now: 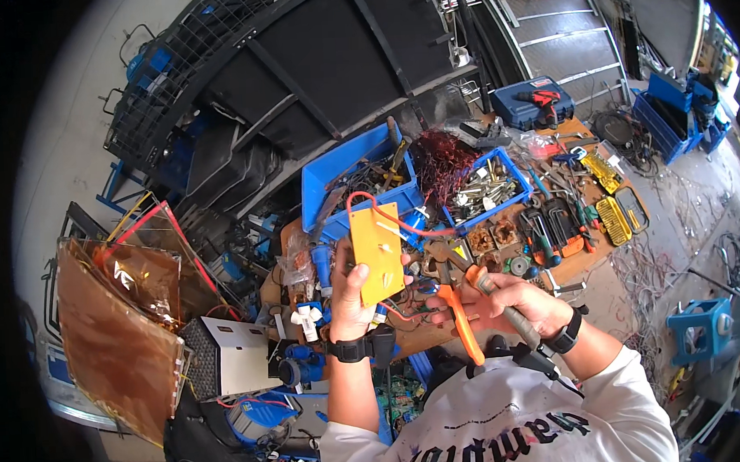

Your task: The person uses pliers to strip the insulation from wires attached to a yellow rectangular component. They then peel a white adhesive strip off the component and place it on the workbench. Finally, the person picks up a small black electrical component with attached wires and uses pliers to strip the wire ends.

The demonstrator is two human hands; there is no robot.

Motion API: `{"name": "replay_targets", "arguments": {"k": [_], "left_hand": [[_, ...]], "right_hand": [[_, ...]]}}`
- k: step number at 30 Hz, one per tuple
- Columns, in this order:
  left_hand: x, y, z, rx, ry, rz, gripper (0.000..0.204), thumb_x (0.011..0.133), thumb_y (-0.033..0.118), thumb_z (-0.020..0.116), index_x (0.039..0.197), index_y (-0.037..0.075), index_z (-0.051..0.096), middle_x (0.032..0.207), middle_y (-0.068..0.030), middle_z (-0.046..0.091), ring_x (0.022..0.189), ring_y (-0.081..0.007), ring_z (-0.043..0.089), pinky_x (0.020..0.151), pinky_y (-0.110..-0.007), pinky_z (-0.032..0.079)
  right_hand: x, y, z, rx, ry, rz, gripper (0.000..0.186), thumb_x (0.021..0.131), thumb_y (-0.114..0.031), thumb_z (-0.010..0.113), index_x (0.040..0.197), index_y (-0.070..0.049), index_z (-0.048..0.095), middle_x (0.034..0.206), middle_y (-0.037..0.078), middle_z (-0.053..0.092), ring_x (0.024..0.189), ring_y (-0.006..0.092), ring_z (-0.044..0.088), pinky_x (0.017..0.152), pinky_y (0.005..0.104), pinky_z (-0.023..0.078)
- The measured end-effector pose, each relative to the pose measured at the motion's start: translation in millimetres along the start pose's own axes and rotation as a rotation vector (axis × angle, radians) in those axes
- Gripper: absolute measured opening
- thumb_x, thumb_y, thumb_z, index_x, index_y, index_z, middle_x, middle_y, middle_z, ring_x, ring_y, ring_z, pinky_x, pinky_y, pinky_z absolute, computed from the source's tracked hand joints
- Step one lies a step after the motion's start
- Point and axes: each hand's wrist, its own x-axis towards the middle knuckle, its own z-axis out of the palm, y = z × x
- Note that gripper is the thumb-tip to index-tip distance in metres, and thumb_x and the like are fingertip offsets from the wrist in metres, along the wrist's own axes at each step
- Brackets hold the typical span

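Observation:
My left hand point(350, 310) is closed on a flat yellow board point(378, 264) with small holes and fittings, held upright above the bench. A red wire point(420, 232) loops over the board's top and runs right, and another red lead hangs below it. My right hand point(526, 305) grips large pliers with orange point(461, 326) and grey handles, spread apart, their jaws point(452, 254) to the right of the board. Some fingers extend between the two handles. A white plastic fitting point(306, 316) lies left of my left hand.
The wooden bench point(590, 267) carries blue bins point(328, 224) of metal parts, tangled wire point(441, 153), tools and yellow bit cases point(613, 220). A blue tool case point(529, 100) sits behind. Brown sheets point(118, 333) lean at left. A blue stool point(696, 332) and scattered wires are on the right-hand floor.

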Motion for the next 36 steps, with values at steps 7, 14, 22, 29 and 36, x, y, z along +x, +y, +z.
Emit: {"name": "replay_targets", "arguments": {"k": [7,14,22,29,36], "left_hand": [[-0.2,-8.5,-5.6,0.078,0.030,0.025,0.063,0.077,0.034,0.078,0.122,0.005,0.043,0.118,-0.0163,0.059,0.102,-0.0298,0.064,0.079,-0.046,0.060],[-1.5,-2.1,6.7,0.001,-0.043,-0.062,0.067,0.076,0.031,0.080,0.125,0.005,0.042,0.118,-0.0148,0.058,0.102,-0.0263,0.065,0.079,-0.043,0.060],[1.0,-2.0,2.1,0.029,-0.081,-0.086,0.067,0.074,0.031,0.081,0.124,0.006,0.043,0.119,-0.0118,0.058,0.105,-0.0239,0.062,0.085,-0.041,0.058],[6.4,-6.0,-15.7,0.120,-0.151,-0.115,0.066,0.070,0.028,0.082,0.122,0.006,0.046,0.120,-0.0057,0.057,0.114,-0.0183,0.057,0.099,-0.034,0.046],[6.7,-2.2,-10.5,0.106,-0.149,-0.138,0.062,0.069,0.027,0.081,0.119,0.007,0.049,0.119,-0.0043,0.057,0.109,-0.0166,0.058,0.097,-0.034,0.047]], "right_hand": [[2.9,-6.8,19.8,0.087,-0.135,0.090,0.069,0.070,-0.006,0.053,0.138,-0.003,0.039,0.146,0.021,0.041,0.136,0.0350,0.041,0.109,0.0499,0.033],[4.1,-4.7,18.4,0.112,-0.143,0.099,0.063,0.071,-0.008,0.053,0.133,0.000,0.042,0.146,0.024,0.040,0.136,0.0370,0.041,0.110,0.0503,0.033],[1.5,-14.6,17.2,0.128,-0.149,0.181,0.042,0.067,-0.010,0.058,0.107,-0.006,0.047,0.143,0.030,0.040,0.134,0.0448,0.040,0.109,0.0601,0.033],[-1.5,-16.1,7.3,0.114,-0.232,0.195,0.043,0.074,-0.007,0.050,0.116,-0.004,0.046,0.140,0.026,0.047,0.130,0.0413,0.047,0.104,0.0543,0.040],[-2.5,-26.1,16.3,0.063,-0.188,0.248,0.048,0.072,-0.007,0.054,0.119,-0.003,0.043,0.137,0.032,0.045,0.119,0.0450,0.054,0.098,0.0588,0.045]]}}
